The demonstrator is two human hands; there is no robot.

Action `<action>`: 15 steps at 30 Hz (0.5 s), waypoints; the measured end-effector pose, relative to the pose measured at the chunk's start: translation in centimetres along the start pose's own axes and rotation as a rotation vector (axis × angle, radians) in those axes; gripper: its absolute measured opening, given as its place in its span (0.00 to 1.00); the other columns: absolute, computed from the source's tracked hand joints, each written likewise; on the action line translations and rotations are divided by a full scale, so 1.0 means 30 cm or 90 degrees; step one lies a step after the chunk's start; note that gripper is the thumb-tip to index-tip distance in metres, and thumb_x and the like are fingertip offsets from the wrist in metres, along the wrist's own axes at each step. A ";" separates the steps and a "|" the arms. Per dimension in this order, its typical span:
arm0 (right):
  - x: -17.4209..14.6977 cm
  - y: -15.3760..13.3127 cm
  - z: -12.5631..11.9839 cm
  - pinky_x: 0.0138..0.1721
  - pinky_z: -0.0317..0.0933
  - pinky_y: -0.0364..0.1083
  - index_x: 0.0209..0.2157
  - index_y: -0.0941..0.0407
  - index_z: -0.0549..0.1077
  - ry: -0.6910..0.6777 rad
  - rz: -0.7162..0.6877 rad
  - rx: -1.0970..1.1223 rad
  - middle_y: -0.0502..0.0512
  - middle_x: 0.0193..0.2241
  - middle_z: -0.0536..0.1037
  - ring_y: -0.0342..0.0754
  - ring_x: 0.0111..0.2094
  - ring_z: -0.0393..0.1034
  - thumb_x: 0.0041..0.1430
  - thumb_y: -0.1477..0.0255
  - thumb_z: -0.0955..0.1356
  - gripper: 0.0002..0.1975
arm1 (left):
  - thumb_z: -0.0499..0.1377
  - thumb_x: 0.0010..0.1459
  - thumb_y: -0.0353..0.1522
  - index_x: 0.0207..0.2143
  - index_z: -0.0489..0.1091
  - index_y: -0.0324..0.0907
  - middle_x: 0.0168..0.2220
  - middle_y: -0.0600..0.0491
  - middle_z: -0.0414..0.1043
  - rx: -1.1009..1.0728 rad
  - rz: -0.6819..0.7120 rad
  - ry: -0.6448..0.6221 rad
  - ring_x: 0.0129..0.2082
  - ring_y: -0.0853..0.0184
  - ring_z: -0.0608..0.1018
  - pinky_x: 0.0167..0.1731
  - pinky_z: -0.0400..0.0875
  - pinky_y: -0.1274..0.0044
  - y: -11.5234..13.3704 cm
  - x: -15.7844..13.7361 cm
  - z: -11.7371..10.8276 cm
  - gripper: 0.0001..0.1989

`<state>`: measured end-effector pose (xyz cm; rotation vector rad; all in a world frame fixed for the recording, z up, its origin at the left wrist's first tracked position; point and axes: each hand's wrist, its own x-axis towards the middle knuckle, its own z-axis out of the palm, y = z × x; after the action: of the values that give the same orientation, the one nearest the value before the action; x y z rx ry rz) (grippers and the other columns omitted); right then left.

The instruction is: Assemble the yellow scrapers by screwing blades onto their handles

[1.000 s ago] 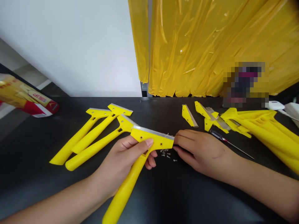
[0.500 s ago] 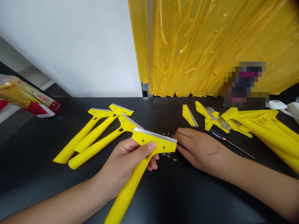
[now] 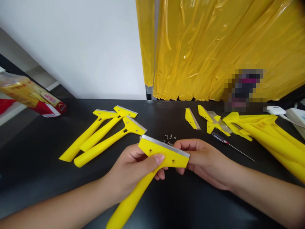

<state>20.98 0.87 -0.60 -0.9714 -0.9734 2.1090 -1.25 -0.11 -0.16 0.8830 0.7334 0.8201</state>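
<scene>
My left hand grips a yellow scraper just below its head, thumb pressed on the front. A metal blade runs along the head's top edge, and two small holes show in the yellow plastic. My right hand is at the head's right end, its fingers curled together and partly behind the blade. What its fingertips hold, if anything, is hidden. Small screws and nuts lie on the black table just beyond the scraper head. To the right rests a screwdriver with a clear handle.
Several yellow scrapers with blades lie at the left. Loose yellow blade plates and a pile of yellow handles are at the right. A red and gold package stands far left, and a white device sits far right.
My right hand has come up from the small screws on the table to the right end of the scraper head. The scraper in my left hand has shifted slightly right and down.
</scene>
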 end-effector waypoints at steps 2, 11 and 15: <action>-0.004 0.003 -0.011 0.33 0.62 0.42 0.33 0.58 0.79 -0.015 0.014 0.043 0.50 0.29 0.78 0.41 0.27 0.69 0.58 0.68 0.78 0.09 | 0.71 0.62 0.36 0.35 0.85 0.41 0.28 0.53 0.80 -0.001 0.007 0.000 0.26 0.71 0.80 0.29 0.77 0.82 0.000 0.001 0.002 0.07; -0.014 -0.007 -0.039 0.38 0.66 0.46 0.39 0.60 0.80 -0.087 0.008 0.113 0.55 0.31 0.75 0.47 0.34 0.71 0.69 0.63 0.70 0.14 | 0.69 0.64 0.34 0.37 0.85 0.42 0.30 0.53 0.81 0.010 0.029 0.009 0.27 0.71 0.79 0.30 0.77 0.81 0.007 0.011 -0.016 0.06; -0.020 -0.016 -0.040 0.42 0.66 0.47 0.43 0.59 0.81 -0.131 0.025 0.136 0.56 0.34 0.76 0.48 0.37 0.70 0.70 0.58 0.68 0.18 | 0.69 0.64 0.34 0.37 0.85 0.43 0.32 0.52 0.82 0.018 0.019 0.018 0.28 0.71 0.79 0.30 0.76 0.80 0.008 0.010 -0.014 0.05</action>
<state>22.39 1.12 -0.54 -0.6840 -0.8092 2.3252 -1.50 0.40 -0.20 0.9120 0.7594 0.8520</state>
